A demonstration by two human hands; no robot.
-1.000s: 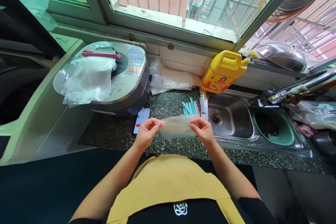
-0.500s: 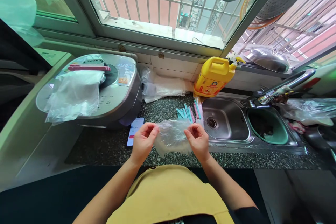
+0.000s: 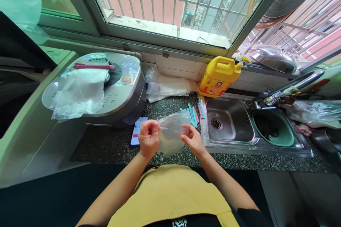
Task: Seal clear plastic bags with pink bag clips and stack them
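My left hand (image 3: 149,138) pinches the upper left corner of a clear plastic bag (image 3: 172,138), which hangs over the counter's front part. On the bag's right side is my right hand (image 3: 194,141), its thumb and forefinger apart; the fingertips are slightly blurred and may touch the film. Behind the bag lie several blue and pink sealing clips (image 3: 193,114), partly covered by it. A phone (image 3: 135,133) with a lit screen rests just behind my left hand.
At left, a rice cooker (image 3: 125,101) carries a stack of plastic bags (image 3: 80,92) and a pink clip (image 3: 93,66). More bags (image 3: 170,88) lie along the wall. A yellow jug (image 3: 218,78) stands by the steel sink (image 3: 231,120), which holds a green basin (image 3: 289,138).
My right fingers have parted from their pinch on the bag's right edge and moved slightly left. The left hand keeps its hold. The view has shifted a little.
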